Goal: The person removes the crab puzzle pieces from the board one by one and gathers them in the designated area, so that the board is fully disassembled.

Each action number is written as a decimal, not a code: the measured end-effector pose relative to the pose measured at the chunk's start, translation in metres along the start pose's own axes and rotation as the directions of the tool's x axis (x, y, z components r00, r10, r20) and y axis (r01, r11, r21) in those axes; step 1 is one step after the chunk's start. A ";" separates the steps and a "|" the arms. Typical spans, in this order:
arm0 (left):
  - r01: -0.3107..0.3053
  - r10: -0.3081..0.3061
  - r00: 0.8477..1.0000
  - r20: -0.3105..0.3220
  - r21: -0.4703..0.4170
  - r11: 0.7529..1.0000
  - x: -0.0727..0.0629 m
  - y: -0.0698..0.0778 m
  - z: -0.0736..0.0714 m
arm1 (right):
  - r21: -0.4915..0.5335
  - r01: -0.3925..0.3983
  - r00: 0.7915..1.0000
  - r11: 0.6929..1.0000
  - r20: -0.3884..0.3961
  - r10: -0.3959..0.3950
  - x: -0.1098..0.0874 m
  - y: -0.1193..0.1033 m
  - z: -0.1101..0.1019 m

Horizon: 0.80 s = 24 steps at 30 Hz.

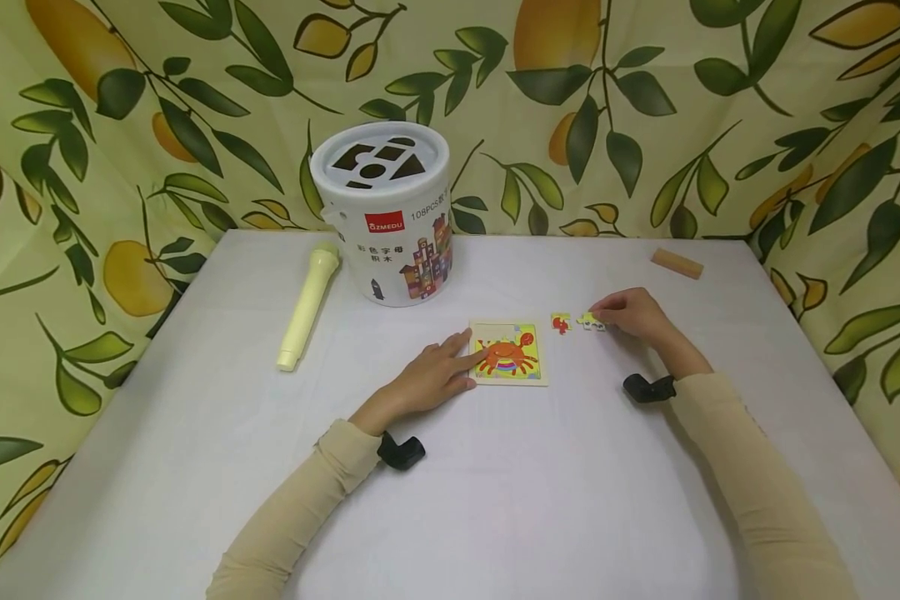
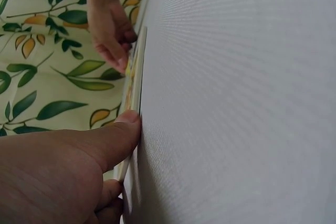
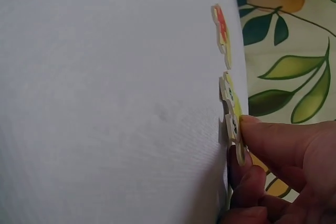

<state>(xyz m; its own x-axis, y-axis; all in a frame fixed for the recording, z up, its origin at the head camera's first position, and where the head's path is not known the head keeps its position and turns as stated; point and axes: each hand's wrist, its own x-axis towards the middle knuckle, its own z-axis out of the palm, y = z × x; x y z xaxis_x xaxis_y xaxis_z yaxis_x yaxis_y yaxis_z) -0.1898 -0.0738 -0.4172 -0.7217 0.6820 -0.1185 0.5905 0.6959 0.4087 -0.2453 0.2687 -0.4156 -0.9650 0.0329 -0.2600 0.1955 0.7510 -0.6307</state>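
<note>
Your right hand [image 1: 633,315] pinches a thin yellow puzzle piece [image 1: 590,321], to the right of the square crab puzzle board [image 1: 507,358], toward the far edge of the white table [image 1: 495,483]. It is probably light, stiff and smooth, best taken by its knobbed sides; your left hand [image 1: 429,375] rests extended fingers at the board's left edge.

The left hand [image 1: 437,375] has its fingers [image 1: 467,362] spread out. The right hand [image 1: 633,315] (both arms [image 1: 300,500] reach forward) pinches with its bent fingers and thumb [image 3: 278,139].

Fruit-print cloth walls [image 1: 645,167] round a white table [image 1: 525,483] suggest a booth
</note>
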 end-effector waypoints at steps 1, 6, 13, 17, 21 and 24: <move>-0.001 0.001 1.000 -0.002 0.002 1.000 0.000 0.000 0.000 | 0.000 0.001 1.000 1.000 -0.009 -0.001 -0.001 -0.001 0.001; -0.005 0.005 1.000 -0.002 0.001 1.000 0.000 0.000 -0.001 | -0.023 0.011 0.999 1.000 -0.046 -0.012 -0.003 -0.004 0.004; 0.007 -0.007 1.000 0.012 0.005 1.000 0.000 0.000 -0.002 | -0.049 0.025 0.996 0.999 -0.079 -0.028 -0.008 -0.014 0.005; 0.012 -0.012 1.000 0.012 0.003 1.000 0.000 -0.001 -0.001 | -0.080 0.111 0.992 0.991 -0.044 -0.115 -0.011 -0.035 0.014; 0.008 -0.008 1.000 0.006 -0.002 1.000 0.001 -0.002 0.000 | -0.107 0.262 0.965 0.959 0.054 -0.258 -0.013 -0.055 0.033; 0.008 -0.008 1.000 0.004 -0.008 1.000 0.000 -0.003 0.002 | -0.104 0.344 0.938 0.933 0.090 -0.335 -0.016 -0.064 0.047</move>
<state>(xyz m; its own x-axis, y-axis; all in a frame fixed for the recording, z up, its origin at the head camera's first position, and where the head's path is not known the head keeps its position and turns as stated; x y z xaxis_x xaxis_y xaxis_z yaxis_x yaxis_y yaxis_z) -0.1910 -0.0749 -0.4200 -0.7251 0.6771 -0.1259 0.5814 0.6998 0.4151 -0.2339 0.1887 -0.4055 -0.9547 -0.2807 -0.0984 -0.1676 0.7811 -0.6015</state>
